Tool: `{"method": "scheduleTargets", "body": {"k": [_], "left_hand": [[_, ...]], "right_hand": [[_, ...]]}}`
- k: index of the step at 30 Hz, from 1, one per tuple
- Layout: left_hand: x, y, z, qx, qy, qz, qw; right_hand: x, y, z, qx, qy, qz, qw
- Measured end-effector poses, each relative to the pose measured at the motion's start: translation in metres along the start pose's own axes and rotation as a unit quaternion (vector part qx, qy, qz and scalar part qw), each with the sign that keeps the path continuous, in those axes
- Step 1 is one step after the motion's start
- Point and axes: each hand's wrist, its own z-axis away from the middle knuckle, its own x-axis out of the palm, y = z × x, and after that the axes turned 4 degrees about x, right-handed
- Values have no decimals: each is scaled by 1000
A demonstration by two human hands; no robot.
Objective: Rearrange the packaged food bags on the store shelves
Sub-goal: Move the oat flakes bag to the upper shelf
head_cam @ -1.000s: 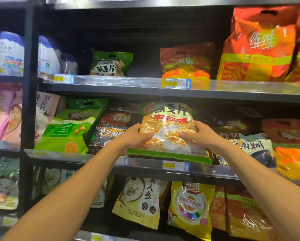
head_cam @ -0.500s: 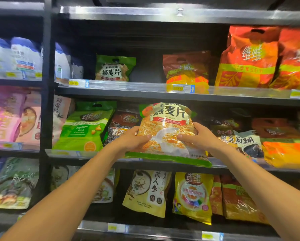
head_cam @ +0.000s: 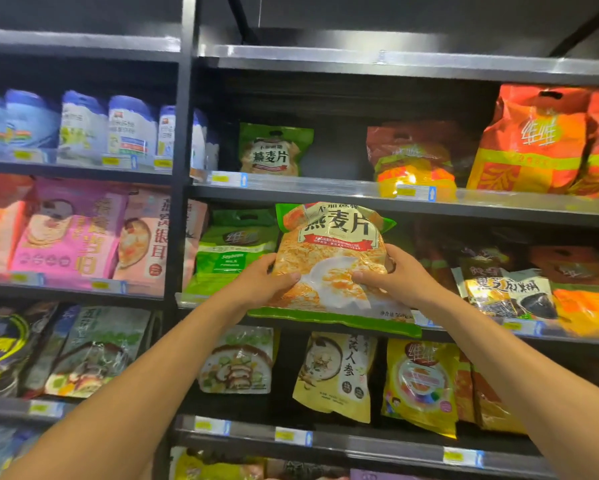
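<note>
I hold a large oat-flake bag, green-edged with orange flakes and a white bowl printed on it, in front of the middle shelf. My left hand grips its left side and my right hand grips its right side. The bag's top reaches up to the edge of the upper shelf. A smaller matching oat bag stands on that upper shelf, with a dark gap to its right.
Red-orange bags and big orange bags fill the upper shelf's right side. A green soy-milk bag stands left of my hands, black sesame bags on the right. A black upright post divides the shelving; pink bags sit left.
Both hands have lifted the oat-flake bag up off the middle shelf toward the upper shelf's edge. The camera has tilted up and turned left, showing more of the left shelving.
</note>
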Motion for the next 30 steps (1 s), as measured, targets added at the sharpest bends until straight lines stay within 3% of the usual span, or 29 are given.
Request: {"method": "scheduleTargets", "body": {"k": [14, 30], "left_hand": [[-135, 47, 22, 42, 35, -30, 998], [-196, 84, -106, 84, 54, -55, 994]], "right_hand": [[61, -114, -38, -57, -1, -13, 998], [52, -173, -184, -104, 17, 20, 994]]}}
